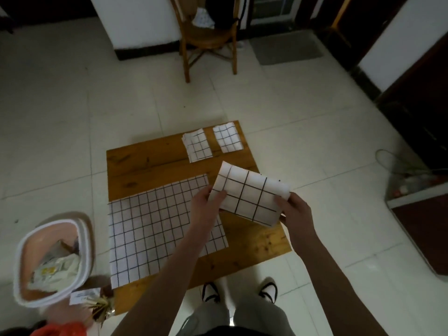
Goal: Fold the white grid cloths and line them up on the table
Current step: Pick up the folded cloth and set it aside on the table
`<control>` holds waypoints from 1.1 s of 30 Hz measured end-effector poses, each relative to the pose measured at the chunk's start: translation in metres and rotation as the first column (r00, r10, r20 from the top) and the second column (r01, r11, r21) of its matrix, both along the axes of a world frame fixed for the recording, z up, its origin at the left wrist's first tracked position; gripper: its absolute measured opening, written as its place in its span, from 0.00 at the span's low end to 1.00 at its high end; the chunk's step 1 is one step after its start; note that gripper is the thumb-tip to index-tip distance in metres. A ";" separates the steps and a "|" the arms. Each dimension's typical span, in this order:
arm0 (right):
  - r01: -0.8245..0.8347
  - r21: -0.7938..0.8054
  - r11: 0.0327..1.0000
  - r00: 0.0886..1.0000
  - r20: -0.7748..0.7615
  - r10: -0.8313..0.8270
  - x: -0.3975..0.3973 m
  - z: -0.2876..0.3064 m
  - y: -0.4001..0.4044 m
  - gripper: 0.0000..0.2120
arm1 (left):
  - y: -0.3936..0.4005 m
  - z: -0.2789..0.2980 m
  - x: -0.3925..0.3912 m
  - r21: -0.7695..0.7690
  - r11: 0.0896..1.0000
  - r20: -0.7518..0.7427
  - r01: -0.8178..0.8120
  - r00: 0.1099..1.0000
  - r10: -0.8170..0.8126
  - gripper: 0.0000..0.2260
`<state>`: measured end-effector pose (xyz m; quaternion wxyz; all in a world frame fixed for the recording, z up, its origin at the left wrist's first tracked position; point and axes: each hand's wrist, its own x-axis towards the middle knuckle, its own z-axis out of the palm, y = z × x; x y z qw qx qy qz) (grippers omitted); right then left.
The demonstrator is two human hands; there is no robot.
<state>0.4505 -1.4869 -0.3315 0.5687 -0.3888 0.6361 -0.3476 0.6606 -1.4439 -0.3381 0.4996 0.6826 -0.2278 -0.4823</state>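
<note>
Low wooden table (pixel 150 163) on pale floor tiles (pixel 60 132). Folded grid cloth (pixel 249 194) lifted over the right edge, pinched by left hand (pixel 206 204) and right hand (pixel 294 212) at either end. Two folded cloths (pixel 197 146) (pixel 228 138) side by side at the far right corner. Unfolded cloth (pixel 155 226) flat along the near left edge. Wooden chair (pixel 208 37) beyond; pink bin (pixel 51 260) left; grey mat (pixel 286 47) behind.

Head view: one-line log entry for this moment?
hands: left and right hold folded cloth | table: two folded cloths, one flat cloth
</note>
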 end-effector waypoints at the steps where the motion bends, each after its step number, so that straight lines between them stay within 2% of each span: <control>1: 0.028 -0.003 1.000 1.000 0.005 -0.028 -0.010 0.004 -0.001 0.07 | -0.005 0.005 -0.007 0.002 0.999 0.017 0.038 0.999 -0.038 0.04; 6: 0.104 -0.054 0.993 0.994 0.049 -0.102 -0.068 0.029 -0.016 0.05 | -0.034 0.027 -0.049 -0.017 0.976 0.087 0.218 0.973 -0.215 0.02; 10: 0.115 -0.105 0.988 0.991 0.073 -0.108 -0.122 0.040 -0.045 0.09 | -0.059 0.040 -0.100 -0.029 0.955 0.088 0.297 0.952 -0.293 0.04; 12: 0.113 -0.109 0.988 0.991 0.083 -0.104 -0.148 0.043 -0.064 0.10 | -0.070 0.044 -0.128 -0.051 0.958 0.078 0.282 0.958 -0.277 0.04; 14: 0.087 -0.117 0.989 0.994 0.078 -0.078 -0.174 0.046 -0.081 0.07 | -0.082 0.051 -0.157 -0.067 0.967 0.089 0.246 0.967 -0.240 0.06; 22: -0.055 -0.160 0.986 0.992 0.103 0.072 -0.251 0.060 -0.164 0.06 | -0.133 0.060 -0.247 -0.081 0.996 0.102 0.040 0.994 -0.032 0.04; 27: -0.068 -0.159 0.985 0.992 0.098 0.084 -0.267 0.065 -0.216 0.05 | -0.167 0.056 -0.271 -0.060 0.998 0.112 -0.008 0.994 0.014 0.06; 33: -0.127 -0.161 0.979 0.988 0.070 0.140 -0.261 0.067 -0.279 0.05 | -0.224 0.053 -0.267 -0.109 0.992 0.162 -0.056 0.984 0.074 0.07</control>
